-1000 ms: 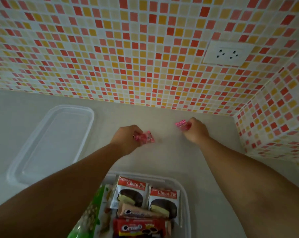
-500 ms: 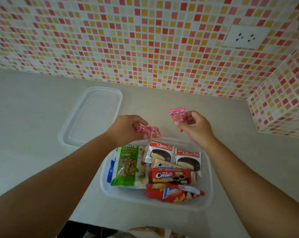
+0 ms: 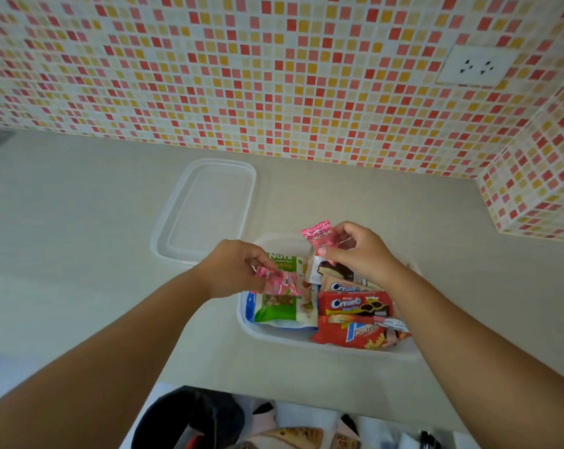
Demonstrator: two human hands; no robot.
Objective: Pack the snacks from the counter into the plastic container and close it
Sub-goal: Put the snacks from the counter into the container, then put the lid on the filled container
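Observation:
A clear plastic container (image 3: 275,334) stands open on the counter, filled with several snack packs: a green nuts bag (image 3: 275,311), a Choco Pie (image 3: 330,270), red Cream-O biscuits (image 3: 355,303) and a red potato snack (image 3: 358,335). My left hand (image 3: 233,267) pinches a small pink candy packet (image 3: 279,281) over the nuts bag. Over the container's far end, my right hand (image 3: 360,249) pinches a second pink candy packet (image 3: 319,236). The clear lid (image 3: 206,210) lies flat on the counter, left of and behind the container.
A mosaic-tiled wall runs behind the beige counter (image 3: 79,254) and turns a corner at the right (image 3: 533,189). A white socket (image 3: 476,64) sits on the wall. Below the counter's front edge are a black bin (image 3: 190,416) and other items.
Both hands have drawn back from the counter's far side, each carrying a pink candy packet, and now hover over the container. The view has tilted down.

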